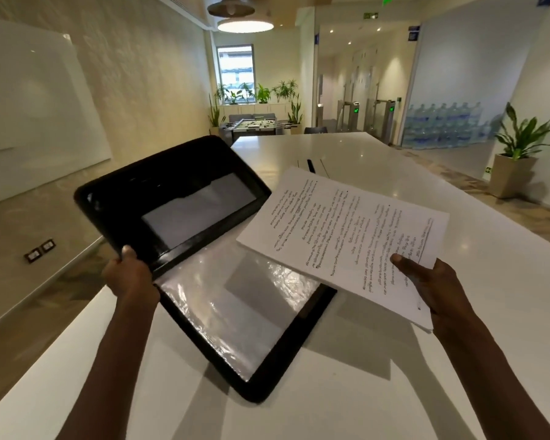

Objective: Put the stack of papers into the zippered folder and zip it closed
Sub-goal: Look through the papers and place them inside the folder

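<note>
On the white table (394, 376) before me, the black zippered folder (251, 328) lies open, its glossy lid raised toward ten o'clock, where my left hand (129, 274) pinches its edge. Crinkled clear plastic sleeves line the lower half. At two o'clock my right hand (426, 281) grips the stack of papers (340, 236) above the folder, thumb on top; the printed script is too small to read.
</note>
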The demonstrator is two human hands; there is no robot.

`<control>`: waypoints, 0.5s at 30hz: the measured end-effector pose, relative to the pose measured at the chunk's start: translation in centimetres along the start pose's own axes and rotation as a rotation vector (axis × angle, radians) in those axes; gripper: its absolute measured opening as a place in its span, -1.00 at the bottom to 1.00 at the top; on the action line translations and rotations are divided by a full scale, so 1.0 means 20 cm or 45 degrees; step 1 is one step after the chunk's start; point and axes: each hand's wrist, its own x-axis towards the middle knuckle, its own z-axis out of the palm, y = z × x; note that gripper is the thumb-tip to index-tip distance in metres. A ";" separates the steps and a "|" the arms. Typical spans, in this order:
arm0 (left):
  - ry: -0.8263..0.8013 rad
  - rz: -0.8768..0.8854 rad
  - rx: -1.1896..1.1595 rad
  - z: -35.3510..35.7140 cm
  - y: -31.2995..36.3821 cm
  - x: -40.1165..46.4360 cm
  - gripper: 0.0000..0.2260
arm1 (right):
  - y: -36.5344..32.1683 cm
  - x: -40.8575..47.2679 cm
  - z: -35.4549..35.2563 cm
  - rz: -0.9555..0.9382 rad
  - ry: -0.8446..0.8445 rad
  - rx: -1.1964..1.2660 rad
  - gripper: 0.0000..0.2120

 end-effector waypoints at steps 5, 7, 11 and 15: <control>-0.344 0.094 0.164 0.31 0.05 0.01 -0.85 | -0.12 0.00 -0.13 -0.079 0.082 -0.012 -0.74; -0.429 0.118 0.179 0.42 0.04 0.01 -0.86 | -0.15 -0.01 -0.18 -0.109 0.115 -0.040 -0.76; -0.619 0.038 0.161 0.62 -0.04 0.02 -0.88 | -0.20 -0.02 -0.28 -0.139 0.159 -0.084 -0.72; -0.665 0.078 0.178 0.76 -0.13 0.03 -0.87 | -0.21 -0.03 -0.36 -0.121 0.200 -0.088 -0.73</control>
